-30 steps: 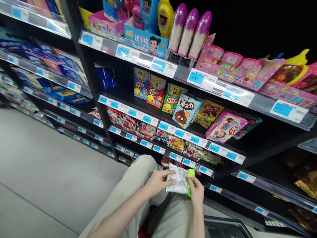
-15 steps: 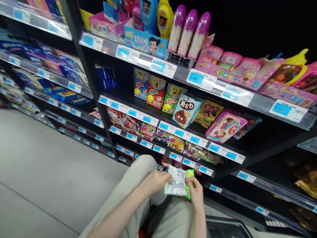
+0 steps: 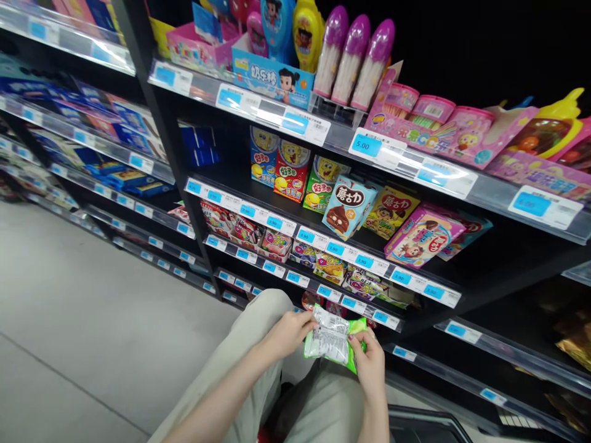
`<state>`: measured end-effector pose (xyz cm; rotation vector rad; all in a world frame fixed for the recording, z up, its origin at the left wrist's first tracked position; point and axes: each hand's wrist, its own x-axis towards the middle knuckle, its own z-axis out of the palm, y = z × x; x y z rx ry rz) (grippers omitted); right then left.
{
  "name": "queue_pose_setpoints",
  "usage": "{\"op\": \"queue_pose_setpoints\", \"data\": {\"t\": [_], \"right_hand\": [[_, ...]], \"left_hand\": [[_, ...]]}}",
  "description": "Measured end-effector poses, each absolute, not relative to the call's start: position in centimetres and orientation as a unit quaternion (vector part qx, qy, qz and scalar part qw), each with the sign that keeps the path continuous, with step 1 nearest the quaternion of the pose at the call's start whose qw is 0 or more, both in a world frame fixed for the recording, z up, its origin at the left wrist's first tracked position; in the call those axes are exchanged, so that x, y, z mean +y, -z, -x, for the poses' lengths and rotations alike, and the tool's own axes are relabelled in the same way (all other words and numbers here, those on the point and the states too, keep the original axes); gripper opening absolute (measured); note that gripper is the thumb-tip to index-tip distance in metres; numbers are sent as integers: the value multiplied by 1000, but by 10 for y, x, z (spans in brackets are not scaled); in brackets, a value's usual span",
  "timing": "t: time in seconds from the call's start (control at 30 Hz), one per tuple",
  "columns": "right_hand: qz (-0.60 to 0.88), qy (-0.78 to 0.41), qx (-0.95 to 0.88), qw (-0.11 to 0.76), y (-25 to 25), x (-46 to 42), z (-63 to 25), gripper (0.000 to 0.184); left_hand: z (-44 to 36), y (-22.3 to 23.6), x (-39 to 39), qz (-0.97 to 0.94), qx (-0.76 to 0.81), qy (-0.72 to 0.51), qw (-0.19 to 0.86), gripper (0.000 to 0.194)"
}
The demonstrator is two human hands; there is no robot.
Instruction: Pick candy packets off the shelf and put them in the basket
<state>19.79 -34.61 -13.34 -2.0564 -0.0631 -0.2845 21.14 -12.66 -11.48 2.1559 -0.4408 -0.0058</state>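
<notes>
A small green and white snack packet (image 3: 333,338) is held between both hands above my beige-trousered knees (image 3: 258,320), its printed white back turned up. My left hand (image 3: 289,332) pinches the packet's left end with fingers closed on it. My right hand (image 3: 372,363) grips the right end from below, thumb on top. Both hands sit just in front of the lowest visible shelf rows of a black shop rack.
The black shelving (image 3: 323,234) carries cartoon snack boxes (image 3: 290,169), a blue mushroom-biscuit box (image 3: 347,206), pink boxes (image 3: 422,237), purple-capped tubes (image 3: 353,58) and blue price tags (image 3: 367,145). Grey floor (image 3: 83,326) spreads to the left. A dark basket rim (image 3: 425,421) shows at the bottom right.
The packet has tilted a little and shifted slightly right and down between the hands. My right hand moved slightly right. The view barely shifted.
</notes>
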Motion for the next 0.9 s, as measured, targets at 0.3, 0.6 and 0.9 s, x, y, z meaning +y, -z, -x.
{"op": "queue_pose_setpoints", "data": {"t": [0.3, 0.6, 0.9], "right_hand": [[835, 146, -2, 530, 136, -337, -197, 26], [874, 114, -34, 471, 132, -341, -196, 26], [873, 86, 42, 478, 134, -332, -193, 28]], "left_hand": [[-213, 137, -145, -727, -45, 70, 682, 23], [-214, 123, -136, -721, -27, 43, 691, 14], [-217, 133, -142, -665, 91, 37, 741, 21]]}}
